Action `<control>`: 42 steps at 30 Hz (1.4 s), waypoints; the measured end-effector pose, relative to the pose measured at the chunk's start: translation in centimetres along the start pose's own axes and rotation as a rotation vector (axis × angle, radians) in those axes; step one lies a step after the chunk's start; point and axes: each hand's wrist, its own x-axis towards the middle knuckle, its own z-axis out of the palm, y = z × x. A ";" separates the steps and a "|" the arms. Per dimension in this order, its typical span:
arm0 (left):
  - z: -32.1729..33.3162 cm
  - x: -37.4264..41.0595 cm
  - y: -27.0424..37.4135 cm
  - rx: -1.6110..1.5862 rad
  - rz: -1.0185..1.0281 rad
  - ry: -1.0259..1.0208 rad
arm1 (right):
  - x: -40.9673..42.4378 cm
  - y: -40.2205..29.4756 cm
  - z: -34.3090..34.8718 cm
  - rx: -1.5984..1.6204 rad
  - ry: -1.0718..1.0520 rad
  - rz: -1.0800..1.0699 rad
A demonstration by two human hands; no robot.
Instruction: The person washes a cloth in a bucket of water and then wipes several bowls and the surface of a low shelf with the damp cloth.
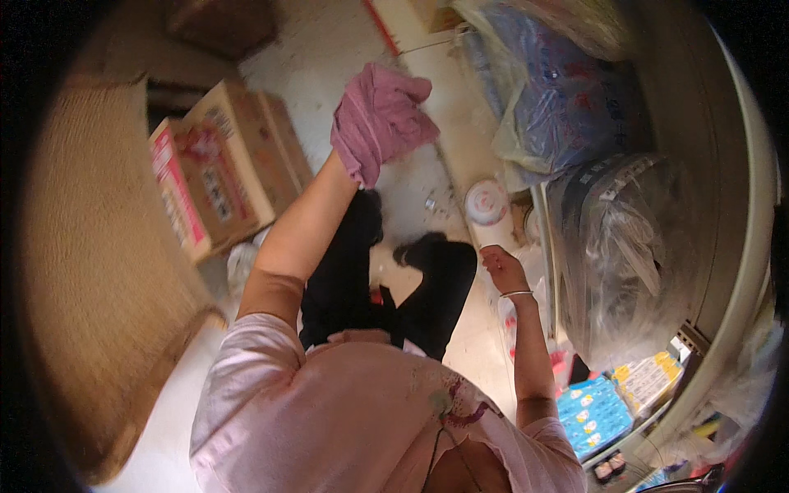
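Note:
A pink cloth [385, 120] covers my left hand, which reaches out ahead of me over the floor. The cloth hides the fingers, and its folds bunch around the hand and wrist. On the right, my right hand [506, 274], with a bangle at the wrist, is lower and nearer my body. Its fingers are curled together, and I see nothing in them. Just beyond these fingers stands a white round container [487, 202] with a red pattern on top; whether they touch it is unclear.
Cardboard cartons [225, 166] stand at the left beside a woven mat surface [111, 246]. Plastic-wrapped blue goods [555, 92] and a clear plastic bundle [616, 259] line the right. Blue packs [592, 413] lie lower right. Small debris [434, 206] dots the floor [407, 179].

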 end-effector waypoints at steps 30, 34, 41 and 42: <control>14.7 -7.2 -19.4 0.195 0.439 -0.034 | 10.4 9.4 16.8 0.216 0.212 -0.109; 14.9 -6.1 -16.8 0.240 0.288 -0.250 | 13.9 17.0 10.3 0.792 0.363 0.286; 18.1 -5.0 -14.9 0.190 0.359 -0.199 | 15.1 35.3 2.2 1.543 0.968 0.554; 18.3 -4.8 -14.8 0.183 0.378 -0.193 | 15.0 36.9 1.6 1.594 0.939 0.539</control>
